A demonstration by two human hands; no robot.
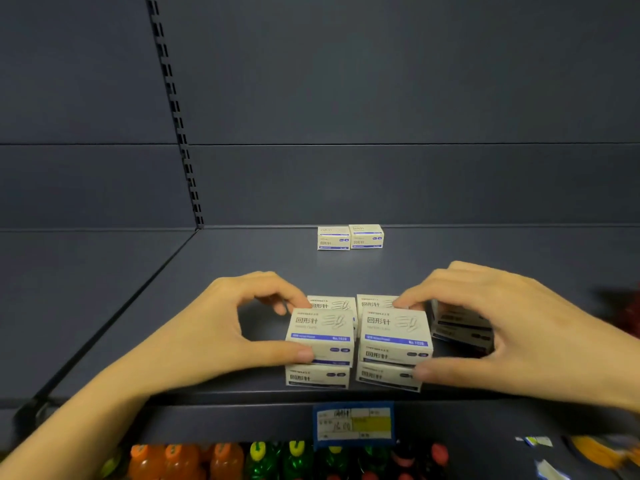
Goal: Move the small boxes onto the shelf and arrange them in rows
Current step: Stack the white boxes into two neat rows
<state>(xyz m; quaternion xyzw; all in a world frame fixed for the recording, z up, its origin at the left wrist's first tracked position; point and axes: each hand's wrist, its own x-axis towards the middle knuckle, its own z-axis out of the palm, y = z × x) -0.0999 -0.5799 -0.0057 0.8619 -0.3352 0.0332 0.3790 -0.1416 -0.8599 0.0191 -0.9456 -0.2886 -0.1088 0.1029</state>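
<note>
Several small white boxes with a blue stripe sit near the front edge of the dark shelf [207, 306], stacked two high in two columns. My left hand [221, 327] pinches the left stack [320, 336], thumb at its front and fingers behind it. My right hand [502, 323] grips the right stack [394, 336], with its thumb on the lower box's front. More boxes [460, 323] lie blurred under my right palm. A pair of boxes [349, 237] stands side by side against the shelf's back wall.
A slotted upright [176, 112] runs up the back panel at the left. A price label [353, 424] hangs on the shelf's front lip. Coloured bottles [221, 460] fill the level below. A blurred red thing shows at the right edge.
</note>
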